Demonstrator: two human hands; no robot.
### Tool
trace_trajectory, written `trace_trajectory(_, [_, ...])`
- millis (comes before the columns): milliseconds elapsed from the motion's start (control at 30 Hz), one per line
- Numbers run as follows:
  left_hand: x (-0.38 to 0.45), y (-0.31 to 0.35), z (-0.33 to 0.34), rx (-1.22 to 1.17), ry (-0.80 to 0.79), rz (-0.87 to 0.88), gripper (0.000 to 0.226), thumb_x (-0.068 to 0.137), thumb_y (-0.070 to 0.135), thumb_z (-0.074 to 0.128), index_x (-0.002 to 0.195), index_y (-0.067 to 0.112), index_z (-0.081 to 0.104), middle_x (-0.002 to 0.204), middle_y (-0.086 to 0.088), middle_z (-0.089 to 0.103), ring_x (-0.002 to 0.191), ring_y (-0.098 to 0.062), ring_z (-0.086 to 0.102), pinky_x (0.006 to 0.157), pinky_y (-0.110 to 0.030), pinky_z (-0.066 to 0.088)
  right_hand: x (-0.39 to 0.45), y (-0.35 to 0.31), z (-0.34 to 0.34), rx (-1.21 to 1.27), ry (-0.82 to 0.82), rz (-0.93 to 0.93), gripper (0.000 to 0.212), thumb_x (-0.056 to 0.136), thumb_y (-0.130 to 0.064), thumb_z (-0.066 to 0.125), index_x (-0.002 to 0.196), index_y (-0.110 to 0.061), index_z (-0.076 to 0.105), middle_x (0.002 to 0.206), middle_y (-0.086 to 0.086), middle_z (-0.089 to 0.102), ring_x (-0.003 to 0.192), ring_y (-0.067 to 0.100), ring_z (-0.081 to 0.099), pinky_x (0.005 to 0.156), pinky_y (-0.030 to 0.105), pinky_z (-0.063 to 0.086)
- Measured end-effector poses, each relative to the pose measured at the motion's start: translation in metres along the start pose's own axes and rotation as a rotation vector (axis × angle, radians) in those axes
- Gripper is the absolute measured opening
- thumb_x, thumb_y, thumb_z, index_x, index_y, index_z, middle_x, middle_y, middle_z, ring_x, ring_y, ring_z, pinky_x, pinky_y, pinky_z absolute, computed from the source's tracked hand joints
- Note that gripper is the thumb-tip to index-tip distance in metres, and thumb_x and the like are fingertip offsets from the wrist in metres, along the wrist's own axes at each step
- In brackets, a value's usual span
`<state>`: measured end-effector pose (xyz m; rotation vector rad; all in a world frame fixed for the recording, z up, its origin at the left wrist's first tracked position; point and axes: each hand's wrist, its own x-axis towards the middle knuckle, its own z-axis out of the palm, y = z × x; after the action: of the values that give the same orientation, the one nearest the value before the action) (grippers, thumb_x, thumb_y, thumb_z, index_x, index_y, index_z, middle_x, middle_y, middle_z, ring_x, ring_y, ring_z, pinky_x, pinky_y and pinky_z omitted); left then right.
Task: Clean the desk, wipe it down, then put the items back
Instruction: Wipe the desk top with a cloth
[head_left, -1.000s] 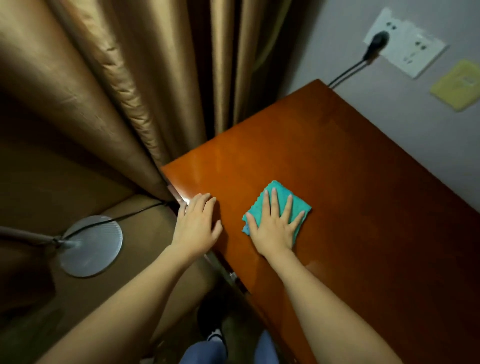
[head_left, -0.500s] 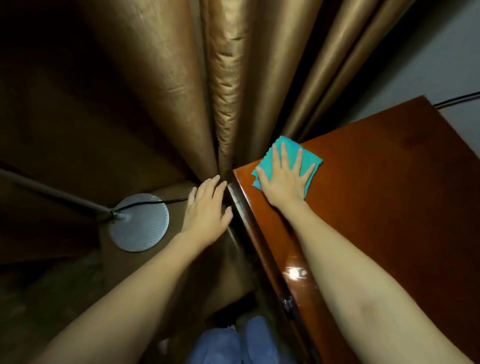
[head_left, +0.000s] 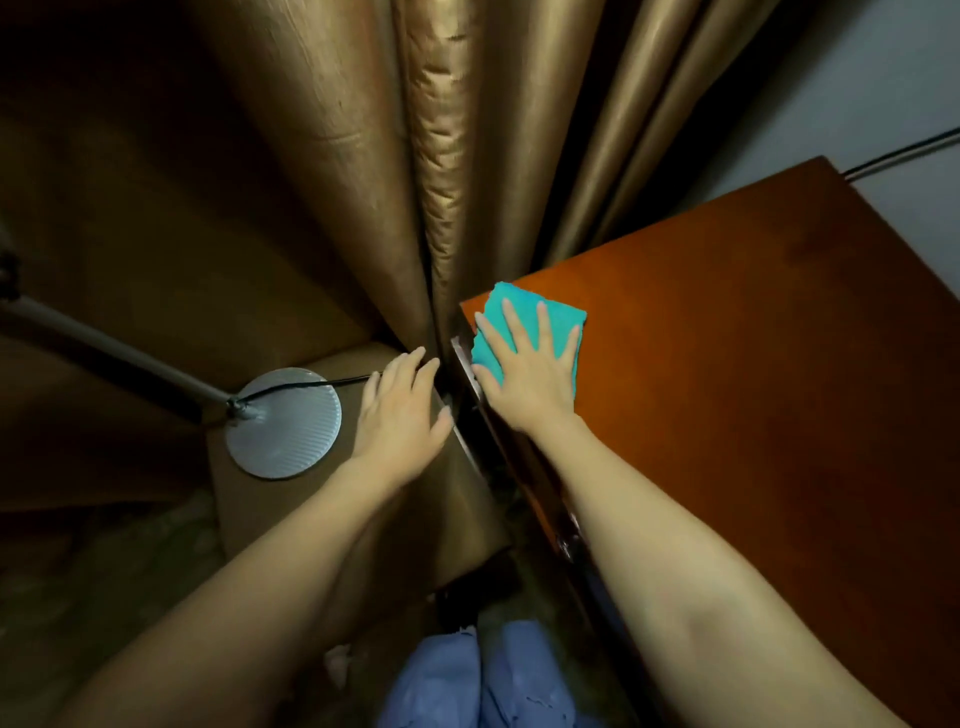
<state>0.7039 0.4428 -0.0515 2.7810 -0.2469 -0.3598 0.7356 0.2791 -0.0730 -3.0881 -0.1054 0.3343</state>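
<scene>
Gold satin curtains (head_left: 426, 156) hang behind the glossy red-brown wooden desk (head_left: 753, 364). On the desk's far-left corner lies a folded turquoise cloth (head_left: 558, 312); the right hand (head_left: 530, 374) presses it flat with fingers spread. The left hand (head_left: 400, 410), fingers straight and holding nothing, hovers just beside the desk's left edge. The wiping step is in hand; next, I judge, the cloth must sweep back across the bare top.

Two hands: the left hand (head_left: 402, 410) at centre, the right hand (head_left: 530, 371) just right of it. One teal cloth (head_left: 558, 317) lies under the right hand. One orange-brown surface (head_left: 753, 364) fills the right side. One round silver lamp base (head_left: 283, 423) sits at left. One gold curtain (head_left: 363, 156) hangs across the top. One black cable (head_left: 904, 153) runs at the upper right.
</scene>
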Motion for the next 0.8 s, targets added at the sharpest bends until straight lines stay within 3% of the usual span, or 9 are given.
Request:
trace_trajectory(400, [-0.091, 0.121, 0.042, 0.040, 0.028, 0.246, 0.059, 0.091, 0.036, 0.051, 0.143, 0.015, 0.034, 0.152, -0.005, 0.029, 0.141, -0.021, 0.023, 0.116, -0.044, 0.020, -0.198, 0.063, 0.037, 0.100, -0.036, 0.255, 0.068, 0.094, -0.062, 0.023, 0.149, -0.038, -0.009, 0.159, -0.007, -0.013, 0.145, 0.030, -0.015, 0.107, 0.065, -0.013])
trace_trajectory(800, [-0.280, 0.263, 0.147, 0.173, -0.161, 0.522, 0.058, 0.094, 0.037, 0.046, 0.145, 0.017, 0.029, 0.154, -0.003, 0.024, 0.143, -0.020, 0.017, 0.115, -0.042, 0.015, -0.489, 0.173, 0.097, 0.255, 0.041, 0.653, 0.067, 0.092, -0.067, 0.021, 0.149, -0.041, -0.004, 0.159, -0.009, -0.009, 0.145, 0.028, -0.016, 0.108, 0.063, -0.012])
